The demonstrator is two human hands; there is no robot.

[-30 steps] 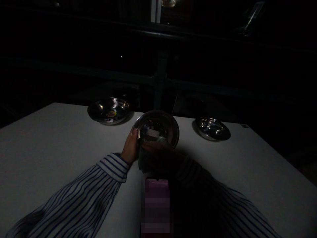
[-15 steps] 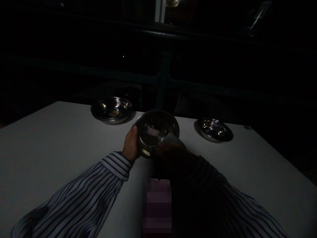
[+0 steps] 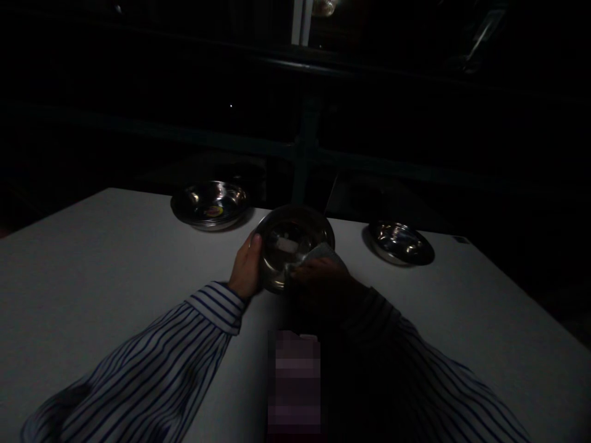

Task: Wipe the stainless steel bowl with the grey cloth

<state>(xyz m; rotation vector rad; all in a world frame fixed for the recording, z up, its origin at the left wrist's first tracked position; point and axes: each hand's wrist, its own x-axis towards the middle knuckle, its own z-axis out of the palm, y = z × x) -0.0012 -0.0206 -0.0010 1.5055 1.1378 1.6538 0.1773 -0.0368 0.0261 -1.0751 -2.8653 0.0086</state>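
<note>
A shiny metal bowl (image 3: 308, 223) is tilted up toward me over the far middle of the table. My left hand (image 3: 246, 266) grips its left rim, thumb on the near face. Inside the bowl's lower right, my right hand (image 3: 323, 280) is closed on a pale cloth (image 3: 323, 251) that touches the metal. Deep shadow covers most of the right hand, so its fingers are hard to make out. A light patch, a reflection or a label, shows on the bowl's inner bottom.
Several nested metal bowls (image 3: 210, 206) stand at the table's far left, the top one with a yellow and red sticker. Another metal bowl (image 3: 401, 243) sits at the far right. The white table (image 3: 138, 258) ends just behind them; beyond is dark, with faint bars.
My right hand and the cloth have shifted slightly within the bowl. The left hand keeps its grip, and the other bowls stay in place.
</note>
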